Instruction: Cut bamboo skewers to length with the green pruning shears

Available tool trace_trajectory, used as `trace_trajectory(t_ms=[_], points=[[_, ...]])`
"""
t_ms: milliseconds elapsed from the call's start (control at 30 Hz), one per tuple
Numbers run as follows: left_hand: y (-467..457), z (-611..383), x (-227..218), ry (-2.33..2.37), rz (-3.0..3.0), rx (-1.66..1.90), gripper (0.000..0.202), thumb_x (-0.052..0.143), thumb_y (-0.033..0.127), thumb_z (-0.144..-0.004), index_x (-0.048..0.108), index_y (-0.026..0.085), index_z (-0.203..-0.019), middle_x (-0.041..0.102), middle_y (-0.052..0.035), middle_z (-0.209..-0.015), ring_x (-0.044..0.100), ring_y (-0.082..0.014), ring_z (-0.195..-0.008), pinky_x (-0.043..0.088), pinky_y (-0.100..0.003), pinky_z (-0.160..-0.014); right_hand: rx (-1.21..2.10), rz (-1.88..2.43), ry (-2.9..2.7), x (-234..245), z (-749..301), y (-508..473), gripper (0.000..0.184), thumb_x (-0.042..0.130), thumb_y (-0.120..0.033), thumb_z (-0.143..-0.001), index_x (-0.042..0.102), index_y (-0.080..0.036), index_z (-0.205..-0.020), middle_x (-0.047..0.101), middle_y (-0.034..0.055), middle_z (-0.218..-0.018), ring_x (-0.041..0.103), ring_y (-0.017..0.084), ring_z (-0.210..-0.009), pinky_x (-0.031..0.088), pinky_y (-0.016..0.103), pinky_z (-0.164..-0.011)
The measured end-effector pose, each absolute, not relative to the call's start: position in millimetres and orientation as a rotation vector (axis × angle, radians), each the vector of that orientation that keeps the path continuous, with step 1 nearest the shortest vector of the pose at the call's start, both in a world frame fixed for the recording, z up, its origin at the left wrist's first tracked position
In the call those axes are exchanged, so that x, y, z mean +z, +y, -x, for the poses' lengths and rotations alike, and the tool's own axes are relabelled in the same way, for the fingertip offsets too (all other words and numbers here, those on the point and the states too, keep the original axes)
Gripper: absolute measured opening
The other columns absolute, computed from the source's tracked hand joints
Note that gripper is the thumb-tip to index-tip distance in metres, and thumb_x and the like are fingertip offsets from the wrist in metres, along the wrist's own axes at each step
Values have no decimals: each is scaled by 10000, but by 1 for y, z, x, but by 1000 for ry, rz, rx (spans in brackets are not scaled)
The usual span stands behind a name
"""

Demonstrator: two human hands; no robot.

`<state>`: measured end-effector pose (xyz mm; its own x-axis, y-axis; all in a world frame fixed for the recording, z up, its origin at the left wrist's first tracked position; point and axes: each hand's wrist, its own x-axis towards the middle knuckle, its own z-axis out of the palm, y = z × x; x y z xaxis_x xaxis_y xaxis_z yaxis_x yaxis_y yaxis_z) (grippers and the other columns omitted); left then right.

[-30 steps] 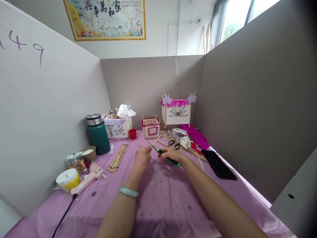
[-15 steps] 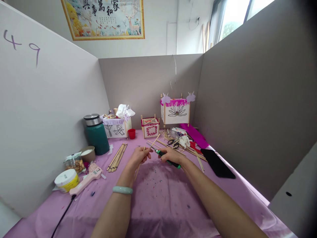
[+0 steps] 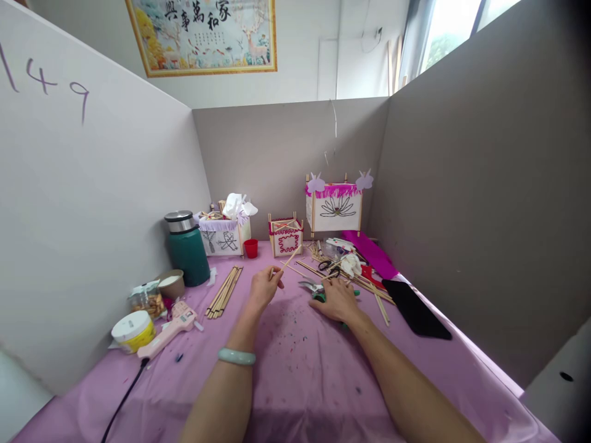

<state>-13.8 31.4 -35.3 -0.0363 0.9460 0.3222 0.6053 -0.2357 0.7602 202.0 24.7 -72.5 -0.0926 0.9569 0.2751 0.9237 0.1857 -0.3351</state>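
Note:
My left hand [image 3: 264, 289] pinches a thin wooden stick [image 3: 290, 258] that points up and away toward the small red-trimmed lantern box [image 3: 286, 235]. A pale green bangle [image 3: 236, 356] sits on that wrist. My right hand [image 3: 337, 300] lies low on the purple table cover [image 3: 300, 369], closed over the green handles of a pair of cutters [image 3: 316, 288]. The cutters' metal jaws stick out to the left of the hand and rest on the cover.
A bundle of sticks [image 3: 224, 283] lies left of centre; more sticks and scissors [image 3: 329, 266] are scattered behind my right hand. On the left stand a green flask [image 3: 187, 249], a pink glue gun [image 3: 166, 329], a yellow tub [image 3: 132, 330]. A black phone [image 3: 417, 314] lies right. Grey partitions enclose the table.
My right hand has come down with the cutters from beside the stick to the table cover. My left hand now holds the stick alone, tilted up and away.

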Motion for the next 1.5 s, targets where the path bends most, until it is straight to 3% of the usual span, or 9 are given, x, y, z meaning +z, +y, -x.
trace_trajectory(t_ms=[133,233,367,433,500,633,767,1000,1500], points=[[33,11,-40,1599,-1952,1195,240,483,341,-854,652,172,-822,686,-19,-693,566,-128,-618,363,-223,-604,2,1725,-2026,-81,-199,23,595,502,-639,-800,645,-141,-1090,575,194,-1151,445,350,-1108,297,487,-922],[32,9,-42,1585,-2053,1130,272,462,333,-870,667,176,-783,665,-17,-672,577,-131,-642,366,-226,-628,-187,1534,-1856,-72,-195,18,487,441,-522,-896,625,-149,-1149,569,165,-1169,446,306,-1115,276,459,-975],[24,5,-40,1555,-2242,960,303,444,336,-892,680,186,-774,655,-24,-662,569,-133,-639,359,-227,-634,-435,1220,-1839,-60,-184,11,426,482,-384,-910,545,-177,-1276,488,139,-1325,370,295,-1240,167,478,-1075],[20,2,-40,1555,-2326,883,307,438,334,-900,681,189,-781,668,-36,-695,563,-133,-640,349,-229,-626,-502,1133,-1914,-60,-180,12,386,496,-378,-906,566,-191,-1236,521,124,-1293,378,290,-1241,112,508,-1098],[19,-1,-41,1567,-2396,829,305,432,333,-907,681,193,-799,688,-51,-753,574,-139,-668,344,-234,-632,-536,1110,-1957,-64,-178,16,298,481,-374,-919,615,-198,-1118,606,101,-1133,464,264,-1126,106,522,-1101],[20,-3,-47,1632,-2527,714,295,462,367,-896,681,200,-791,706,-72,-819,602,-168,-731,336,-259,-645,-556,1131,-1998,-72,-178,21,265,426,-332,-952,638,-192,-880,614,52,-823,500,208,-860,221,473,-1057],[22,-2,-50,1663,-2561,668,313,457,397,-902,689,207,-814,713,-77,-859,619,-183,-765,340,-272,-652,-532,1126,-2072,-73,-178,19,257,467,-375,-933,627,-173,-924,598,76,-888,470,224,-893,329,398,-915],[18,-6,-51,1721,-2622,622,326,419,381,-921,689,210,-854,704,-90,-899,625,-203,-822,356,-290,-675,-569,1234,-2116,-75,-175,18,275,435,-361,-949,602,-154,-875,609,98,-884,472,235,-881,300,366,-801],[9,-17,-50,1869,-2622,514,380,371,382,-933,706,215,-869,708,-87,-900,641,-208,-807,382,-295,-671,-479,1437,-2172,-76,-172,12,332,358,-376,-973,591,-160,-880,654,95,-869,537,225,-853,266,350,-757]])
